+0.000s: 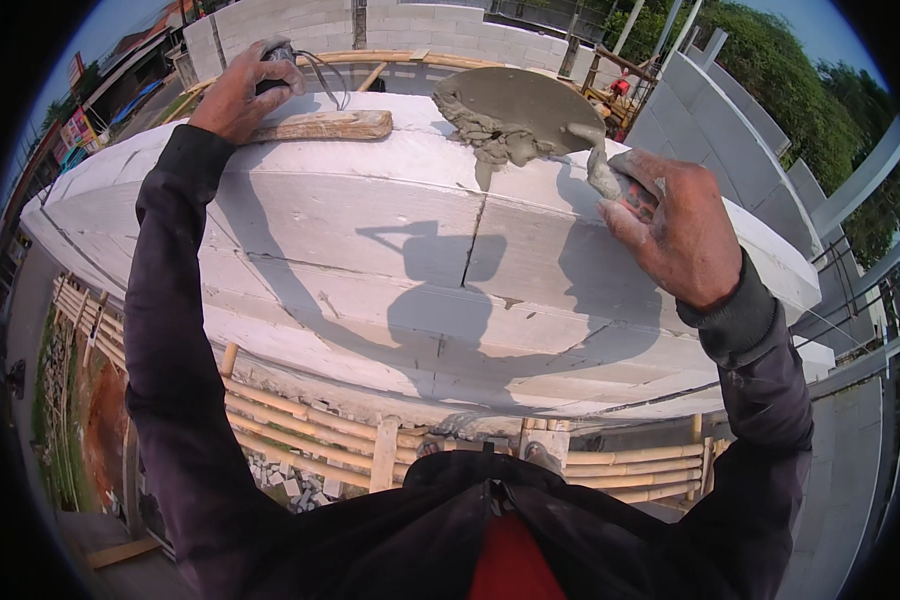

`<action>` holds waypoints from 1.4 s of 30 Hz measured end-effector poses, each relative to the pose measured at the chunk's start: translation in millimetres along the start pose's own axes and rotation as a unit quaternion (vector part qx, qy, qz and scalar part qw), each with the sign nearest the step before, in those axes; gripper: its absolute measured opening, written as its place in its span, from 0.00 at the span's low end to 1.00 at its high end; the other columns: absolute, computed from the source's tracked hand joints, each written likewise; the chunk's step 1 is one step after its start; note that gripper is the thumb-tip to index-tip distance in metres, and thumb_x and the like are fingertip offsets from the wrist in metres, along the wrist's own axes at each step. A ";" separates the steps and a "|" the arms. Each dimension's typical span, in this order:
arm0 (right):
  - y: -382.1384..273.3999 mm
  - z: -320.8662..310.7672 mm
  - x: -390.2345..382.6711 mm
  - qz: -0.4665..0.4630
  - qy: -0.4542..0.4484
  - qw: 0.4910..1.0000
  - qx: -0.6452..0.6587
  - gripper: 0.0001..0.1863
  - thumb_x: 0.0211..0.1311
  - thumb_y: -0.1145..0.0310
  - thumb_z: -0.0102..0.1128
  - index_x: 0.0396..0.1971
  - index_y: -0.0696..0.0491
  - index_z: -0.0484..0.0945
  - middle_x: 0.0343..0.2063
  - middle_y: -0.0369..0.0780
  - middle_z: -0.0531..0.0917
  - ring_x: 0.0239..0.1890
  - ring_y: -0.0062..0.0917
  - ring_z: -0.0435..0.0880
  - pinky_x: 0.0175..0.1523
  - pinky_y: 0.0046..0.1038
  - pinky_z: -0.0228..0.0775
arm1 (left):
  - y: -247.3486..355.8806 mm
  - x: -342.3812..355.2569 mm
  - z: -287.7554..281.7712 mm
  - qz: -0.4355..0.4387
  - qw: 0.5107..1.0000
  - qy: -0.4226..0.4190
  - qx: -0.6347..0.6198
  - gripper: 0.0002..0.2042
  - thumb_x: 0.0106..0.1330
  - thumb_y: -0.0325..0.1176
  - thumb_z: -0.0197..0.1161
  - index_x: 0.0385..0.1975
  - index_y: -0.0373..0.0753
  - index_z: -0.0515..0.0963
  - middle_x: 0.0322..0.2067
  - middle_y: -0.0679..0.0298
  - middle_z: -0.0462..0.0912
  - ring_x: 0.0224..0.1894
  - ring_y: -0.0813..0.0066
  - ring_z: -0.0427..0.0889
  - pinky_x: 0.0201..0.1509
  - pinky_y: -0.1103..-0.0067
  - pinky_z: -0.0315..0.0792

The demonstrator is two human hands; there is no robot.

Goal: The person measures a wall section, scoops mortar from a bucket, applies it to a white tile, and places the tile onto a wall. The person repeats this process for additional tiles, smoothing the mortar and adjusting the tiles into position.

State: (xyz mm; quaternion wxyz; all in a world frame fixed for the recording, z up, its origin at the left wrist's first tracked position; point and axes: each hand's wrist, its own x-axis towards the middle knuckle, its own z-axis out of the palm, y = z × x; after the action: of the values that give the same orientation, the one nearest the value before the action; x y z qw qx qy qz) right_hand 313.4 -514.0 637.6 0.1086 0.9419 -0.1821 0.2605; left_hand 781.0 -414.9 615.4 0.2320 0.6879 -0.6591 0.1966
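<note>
My right hand (678, 225) is closed round the mortar-smeared handle of a trowel (545, 100). The broad round blade reaches left over the top of a white block wall (360, 215), coated in wet grey mortar (485, 130). Some of that mortar hangs from the near edge down to the wall top by a vertical joint. At the far left of the wall top, my left hand (253, 92) has its fingers curled round a small dark grey item with a loop of thin cord (325, 80); its kind is unclear. A worn wooden piece (325, 126) lies beside that hand on the blocks.
Bamboo scaffold poles (300, 425) run below the wall near my feet, with broken rubble (290, 485) beneath them. Another block wall (710, 130) rises at the right, and a low one (420, 30) stands behind. A bamboo rail (400, 57) crosses beyond the wall top.
</note>
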 end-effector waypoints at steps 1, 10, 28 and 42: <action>-4.1 -0.8 2.1 0.031 0.003 0.999 0.022 0.24 0.56 0.61 0.70 0.44 0.65 0.79 0.34 0.52 0.82 0.34 0.40 0.82 0.42 0.33 0.74 | -5.4 -3.2 3.0 0.001 1.000 -0.008 -0.003 0.07 0.63 0.31 0.63 0.39 0.41 0.80 0.63 0.51 0.68 0.66 0.51 0.66 0.70 0.66 0.59; -16.4 -13.4 -1.4 0.095 -0.063 0.993 0.043 0.20 0.51 0.70 0.71 0.43 0.63 0.79 0.35 0.51 0.82 0.33 0.40 0.83 0.41 0.34 0.75 | -17.4 -4.1 2.0 -0.035 0.993 -0.113 -0.020 0.27 0.47 0.61 0.73 0.39 0.47 0.82 0.58 0.50 0.72 0.67 0.47 0.65 0.70 0.64 0.59; -35.0 14.8 -63.7 0.169 0.009 0.986 -0.005 0.18 0.50 0.77 0.66 0.41 0.58 0.70 0.30 0.46 0.77 0.29 0.42 0.81 0.35 0.37 0.74 | -21.4 -12.4 7.8 -0.050 0.995 -0.070 -0.052 0.39 0.31 0.62 0.80 0.46 0.44 0.84 0.68 0.47 0.63 0.69 0.44 0.62 0.72 0.62 0.58; -57.5 44.1 -81.3 0.223 0.015 0.975 0.013 0.16 0.55 0.75 0.63 0.42 0.63 0.72 0.26 0.50 0.78 0.29 0.47 0.80 0.35 0.42 0.71 | 135.6 -49.6 32.6 0.231 0.965 0.123 -0.016 0.12 0.55 0.34 0.72 0.39 0.43 0.83 0.52 0.60 0.79 0.59 0.57 0.74 0.66 0.64 0.66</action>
State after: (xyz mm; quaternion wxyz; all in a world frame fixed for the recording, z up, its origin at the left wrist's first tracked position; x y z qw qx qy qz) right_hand 291.4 -451.5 551.2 0.0386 0.8746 -0.3830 0.2947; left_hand 641.8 -396.5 568.4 0.2709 0.4833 -0.7696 0.3174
